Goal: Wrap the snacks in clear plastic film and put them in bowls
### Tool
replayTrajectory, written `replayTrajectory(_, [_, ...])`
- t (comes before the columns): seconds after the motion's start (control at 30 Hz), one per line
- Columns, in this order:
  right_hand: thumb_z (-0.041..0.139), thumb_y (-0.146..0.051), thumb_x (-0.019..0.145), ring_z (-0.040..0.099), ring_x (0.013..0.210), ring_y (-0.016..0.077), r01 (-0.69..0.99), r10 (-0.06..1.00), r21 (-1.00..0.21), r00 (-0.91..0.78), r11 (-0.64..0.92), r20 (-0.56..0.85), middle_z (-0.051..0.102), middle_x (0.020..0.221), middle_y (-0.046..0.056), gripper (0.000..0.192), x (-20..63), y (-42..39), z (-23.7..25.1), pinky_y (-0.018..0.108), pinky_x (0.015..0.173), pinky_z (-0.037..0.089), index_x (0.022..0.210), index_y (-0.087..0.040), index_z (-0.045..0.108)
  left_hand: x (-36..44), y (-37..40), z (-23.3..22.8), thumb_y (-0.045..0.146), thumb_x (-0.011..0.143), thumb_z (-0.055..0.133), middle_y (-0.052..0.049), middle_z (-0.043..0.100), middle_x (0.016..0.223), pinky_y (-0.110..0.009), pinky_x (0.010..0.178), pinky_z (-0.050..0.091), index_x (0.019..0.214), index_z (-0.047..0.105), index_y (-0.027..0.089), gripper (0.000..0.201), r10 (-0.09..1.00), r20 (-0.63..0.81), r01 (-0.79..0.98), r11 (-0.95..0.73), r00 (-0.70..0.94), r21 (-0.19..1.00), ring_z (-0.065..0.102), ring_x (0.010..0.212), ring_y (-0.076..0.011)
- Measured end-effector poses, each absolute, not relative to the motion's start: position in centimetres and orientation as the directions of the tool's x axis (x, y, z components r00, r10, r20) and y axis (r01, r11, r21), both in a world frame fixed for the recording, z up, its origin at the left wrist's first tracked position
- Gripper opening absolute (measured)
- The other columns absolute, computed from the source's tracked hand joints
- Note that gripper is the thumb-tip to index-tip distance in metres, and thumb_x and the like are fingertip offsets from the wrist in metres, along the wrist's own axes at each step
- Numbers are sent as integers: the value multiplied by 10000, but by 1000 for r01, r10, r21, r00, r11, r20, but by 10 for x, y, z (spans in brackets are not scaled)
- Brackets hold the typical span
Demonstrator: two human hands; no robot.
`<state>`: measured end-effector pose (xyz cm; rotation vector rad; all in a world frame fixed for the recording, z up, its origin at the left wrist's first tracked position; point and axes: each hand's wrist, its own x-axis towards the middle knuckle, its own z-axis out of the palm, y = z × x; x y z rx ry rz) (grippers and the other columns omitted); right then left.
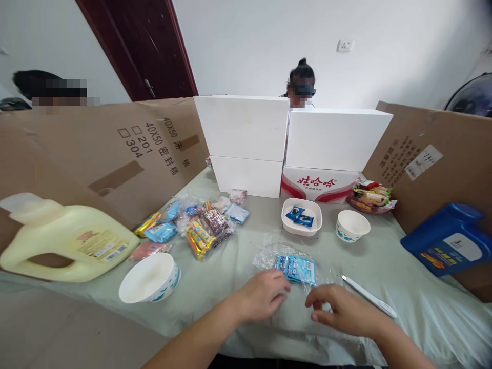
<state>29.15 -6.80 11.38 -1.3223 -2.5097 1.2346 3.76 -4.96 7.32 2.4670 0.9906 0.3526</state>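
Light-blue packets [302, 269] lie in a crinkled clear plastic bag [265, 256] on the cloth-covered table. My left hand [265, 294] is at the near left edge of the packets, its fingers bent and apart; whether its fingertips touch them I cannot tell. My right hand [336, 310] hovers near the bag's right side, fingers curled loosely with a gap before the thumb and nothing seen between them. Close to the right hand, a white utility knife [369, 297] lies on the cloth. Beyond the packets, a white square bowl [302, 230] holds two dark-blue packets [302, 216].
Bagged snacks [209, 225] lie at left, behind a paper bowl [149, 279] and a yellow jug [65, 241]. At right are another paper bowl [351, 225], a snack basket [371, 197] and a blue bottle [448, 238]. White boxes [246, 130] and cardboard panels [77, 154] enclose the table; two people are beyond.
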Motion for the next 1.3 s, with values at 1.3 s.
replayTrajectory(1.3, [483, -116, 764, 528, 1113, 265, 854, 873, -184, -481, 487, 79, 592, 1247, 138, 559, 243, -11, 33, 376, 958, 406, 1323, -130, 476, 61, -44, -3, 211, 845, 503, -117, 530, 1361, -531, 1106, 286, 1311, 477, 161, 469, 919, 270, 857, -372, 287, 357, 388, 1332, -308])
